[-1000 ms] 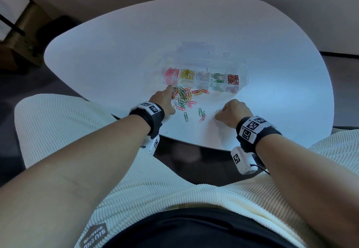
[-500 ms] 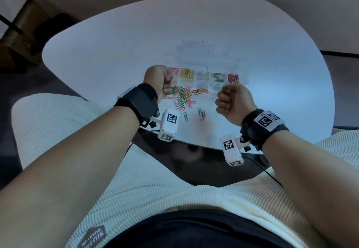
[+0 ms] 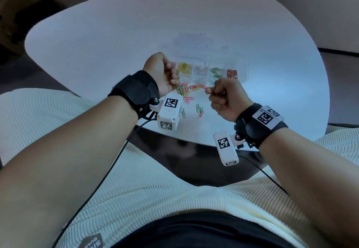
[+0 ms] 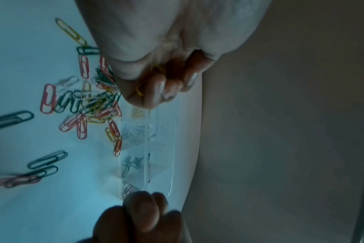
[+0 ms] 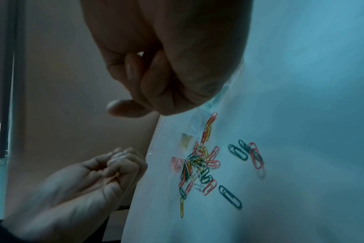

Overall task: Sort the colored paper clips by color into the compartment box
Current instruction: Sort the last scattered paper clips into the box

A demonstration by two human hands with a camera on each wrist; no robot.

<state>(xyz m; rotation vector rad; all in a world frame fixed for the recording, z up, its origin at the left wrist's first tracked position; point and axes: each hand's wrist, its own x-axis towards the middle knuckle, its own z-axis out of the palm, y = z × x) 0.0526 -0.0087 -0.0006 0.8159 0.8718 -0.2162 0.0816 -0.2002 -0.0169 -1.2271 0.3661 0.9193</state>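
A clear compartment box (image 3: 242,67) lies on the white table (image 3: 97,44), with yellow (image 3: 184,67), pale, green (image 3: 215,73) and red clips (image 3: 232,74) in separate compartments. Its left end is hidden behind my left hand. Just in front of the box is a mixed pile of loose clips (image 3: 186,91). My left hand (image 3: 172,77) hovers above the pile's left side, fingers curled around yellow clips (image 4: 139,92). My right hand (image 3: 215,92) is raised in a fist over the pile's right side, and a small clip loop (image 3: 222,92) shows between its fingers.
A few stray green and pink clips (image 3: 200,110) lie nearer the front table edge (image 3: 194,141). White camera modules hang under both wrists, with cables trailing over my lap. A dark floor and brown furniture (image 3: 11,15) lie beyond the table at the left.
Both hands have lifted off the table, where they were picking at the clips, and turned with the fingers curled upward. The left hand has moved toward the box's left end.
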